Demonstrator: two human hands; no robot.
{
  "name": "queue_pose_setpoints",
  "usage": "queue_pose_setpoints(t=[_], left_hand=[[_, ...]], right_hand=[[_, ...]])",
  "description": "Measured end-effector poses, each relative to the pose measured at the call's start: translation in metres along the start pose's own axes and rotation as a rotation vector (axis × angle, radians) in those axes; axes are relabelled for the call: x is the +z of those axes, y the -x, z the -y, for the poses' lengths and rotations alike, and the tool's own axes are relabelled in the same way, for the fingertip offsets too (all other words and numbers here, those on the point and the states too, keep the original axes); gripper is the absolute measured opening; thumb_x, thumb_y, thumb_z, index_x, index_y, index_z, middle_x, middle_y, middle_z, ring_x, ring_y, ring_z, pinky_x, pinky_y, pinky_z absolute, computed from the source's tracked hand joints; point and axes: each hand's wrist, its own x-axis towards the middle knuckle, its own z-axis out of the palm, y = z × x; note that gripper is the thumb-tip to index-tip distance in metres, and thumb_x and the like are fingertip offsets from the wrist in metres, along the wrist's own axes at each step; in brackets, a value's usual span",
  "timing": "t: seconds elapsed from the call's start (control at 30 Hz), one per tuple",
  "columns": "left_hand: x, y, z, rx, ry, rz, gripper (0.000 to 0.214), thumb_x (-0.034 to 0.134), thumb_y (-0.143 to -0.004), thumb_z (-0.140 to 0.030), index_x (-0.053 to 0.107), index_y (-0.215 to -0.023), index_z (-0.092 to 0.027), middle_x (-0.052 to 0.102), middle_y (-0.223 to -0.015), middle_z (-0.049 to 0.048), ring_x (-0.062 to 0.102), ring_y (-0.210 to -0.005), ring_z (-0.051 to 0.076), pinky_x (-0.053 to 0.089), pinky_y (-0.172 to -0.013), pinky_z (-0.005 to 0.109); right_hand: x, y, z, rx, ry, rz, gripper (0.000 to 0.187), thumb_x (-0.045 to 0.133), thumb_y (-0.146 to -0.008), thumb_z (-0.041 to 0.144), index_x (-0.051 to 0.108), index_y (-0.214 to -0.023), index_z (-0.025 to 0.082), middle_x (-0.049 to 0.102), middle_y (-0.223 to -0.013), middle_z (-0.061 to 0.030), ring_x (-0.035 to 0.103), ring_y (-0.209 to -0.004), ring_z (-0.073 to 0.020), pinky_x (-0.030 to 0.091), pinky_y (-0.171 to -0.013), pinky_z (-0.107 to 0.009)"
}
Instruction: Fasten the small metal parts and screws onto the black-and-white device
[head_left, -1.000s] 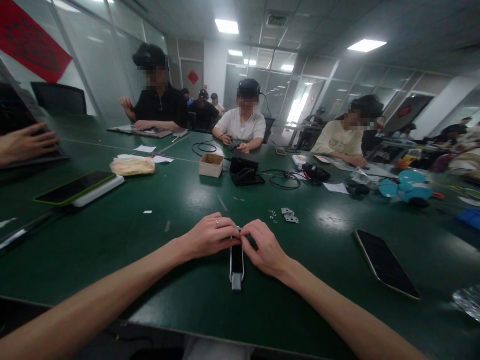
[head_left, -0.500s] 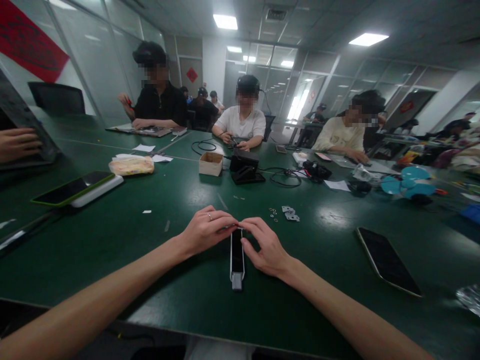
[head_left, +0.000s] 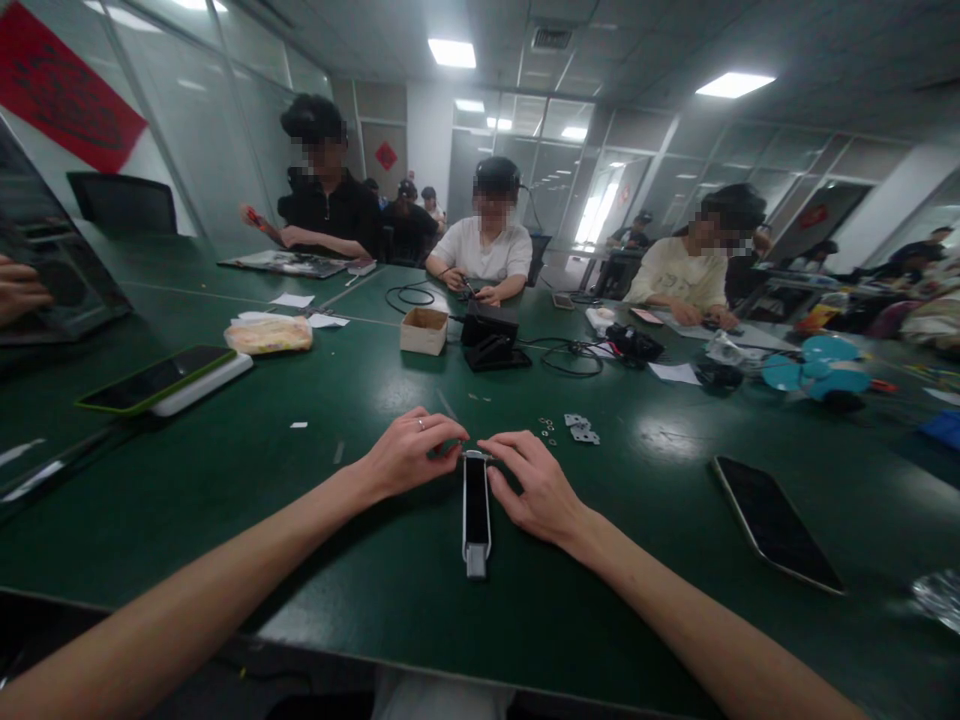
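Note:
A slim black bar with white edges and a grey block at its near end lies lengthwise on the green table. At its far end, my left hand is just off the left side, thumb and fingertips pinched together; whatever is between them is too small to make out. My right hand rests along the right side, index finger by the far end and thumb lower down beside the edge, fingers apart. Beyond it lie several small metal rings and grey metal plates.
A phone lies to the right, a green-edged phone to the left. An open cardboard box, a black stand and cables are farther back. A blue-bladed fan sits at the right. Several people work around the table.
My left hand has drawn slightly left, away from the bar's far end and from my right fingertips, uncovering that end. My right hand has barely moved.

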Motion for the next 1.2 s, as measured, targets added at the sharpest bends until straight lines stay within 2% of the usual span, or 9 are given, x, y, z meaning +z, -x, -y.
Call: queue_pose_setpoints(t=[0.1, 0.17, 0.3, 0.4, 0.6, 1.0, 1.2], left_hand=[[-0.002, 0.002, 0.010, -0.069, -0.019, 0.060, 0.015, 0.053, -0.085, -0.018, 0.064, -0.094, -0.018, 0.071, -0.080, 0.0000, 0.062, -0.065, 0.010, 0.043, -0.069, 0.025], [-0.005, 0.003, 0.016, -0.129, -0.009, 0.141, 0.012, 0.054, -0.085, -0.019, 0.065, -0.091, -0.018, 0.069, -0.077, -0.0011, 0.060, -0.061, 0.010, 0.043, -0.068, 0.025], [-0.009, 0.005, 0.021, -0.210, 0.076, 0.318, 0.011, 0.058, -0.083, -0.022, 0.066, -0.089, -0.018, 0.067, -0.074, -0.0014, 0.060, -0.062, 0.011, 0.044, -0.069, 0.025], [-0.010, 0.006, 0.020, -0.216, 0.124, 0.380, 0.012, 0.058, -0.083, -0.023, 0.067, -0.089, -0.019, 0.068, -0.075, -0.0012, 0.060, -0.064, 0.012, 0.044, -0.069, 0.025], [-0.009, 0.005, 0.016, -0.203, 0.202, 0.381, 0.011, 0.059, -0.082, -0.022, 0.067, -0.089, -0.019, 0.067, -0.072, -0.0021, 0.059, -0.062, 0.011, 0.043, -0.064, 0.021], [-0.008, 0.004, 0.010, -0.239, 0.204, 0.377, 0.009, 0.064, -0.082, -0.023, 0.067, -0.089, -0.018, 0.066, -0.067, -0.0029, 0.060, -0.060, 0.011, 0.042, -0.061, 0.021], [-0.003, 0.005, 0.009, -0.208, 0.190, 0.348, 0.009, 0.062, -0.086, -0.025, 0.066, -0.092, -0.019, 0.067, -0.070, -0.0026, 0.061, -0.062, 0.012, 0.043, -0.062, 0.022]], right_hand=[[-0.001, 0.000, -0.011, 0.075, 0.055, -0.052, 0.026, 0.047, -0.089, 0.018, 0.063, -0.110, 0.015, 0.064, -0.101, -0.0122, 0.057, -0.095, -0.0242, 0.050, -0.083, -0.042], [-0.001, 0.001, -0.017, 0.131, 0.088, -0.053, 0.022, 0.048, -0.089, 0.017, 0.065, -0.103, 0.015, 0.065, -0.097, -0.0119, 0.057, -0.093, -0.0245, 0.049, -0.082, -0.043], [0.000, 0.001, -0.022, 0.216, 0.128, 0.026, 0.017, 0.049, -0.089, 0.016, 0.066, -0.091, 0.015, 0.067, -0.090, -0.0103, 0.057, -0.088, -0.0243, 0.048, -0.081, -0.043], [0.001, 0.001, -0.019, 0.240, 0.149, 0.084, 0.016, 0.050, -0.088, 0.016, 0.067, -0.087, 0.016, 0.068, -0.088, -0.0095, 0.057, -0.087, -0.0242, 0.047, -0.082, -0.044], [0.003, 0.001, -0.016, 0.252, 0.160, 0.159, 0.013, 0.053, -0.087, 0.017, 0.066, -0.084, 0.016, 0.067, -0.087, -0.0091, 0.056, -0.088, -0.0240, 0.047, -0.078, -0.041], [0.002, 0.001, -0.016, 0.220, 0.114, 0.169, 0.009, 0.056, -0.086, 0.017, 0.065, -0.083, 0.016, 0.066, -0.085, -0.0081, 0.056, -0.085, -0.0224, 0.048, -0.076, -0.040], [0.002, 0.000, -0.016, 0.187, 0.107, 0.166, 0.010, 0.056, -0.088, 0.018, 0.065, -0.083, 0.016, 0.066, -0.085, -0.0078, 0.056, -0.085, -0.0223, 0.047, -0.077, -0.040]])
